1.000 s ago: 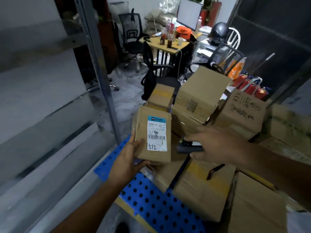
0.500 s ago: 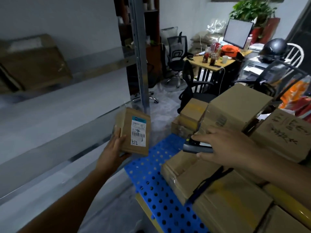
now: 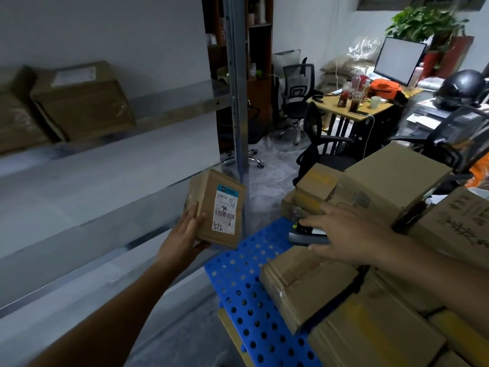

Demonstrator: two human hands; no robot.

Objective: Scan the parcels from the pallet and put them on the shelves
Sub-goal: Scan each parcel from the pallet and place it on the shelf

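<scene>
Parcel [image 3: 217, 209] upright in left grip [image 3: 185, 234]

Scanner [image 3: 308, 231] mostly hidden under right hand [image 3: 349, 231]; only front end shows. Label [image 3: 225, 211] print too small to read, bar handwritten "94" and "512". Left-shelf boxes [image 3: 82, 102] blurred, one cut off by frame edge. Pallet [image 3: 246, 300] runs off bottom edge.

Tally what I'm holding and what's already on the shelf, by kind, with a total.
Small parcel in the left hand: 1
Scanner in the right hand: 1
Cardboard boxes on the upper shelf: 2 ()
Total: 4
</scene>
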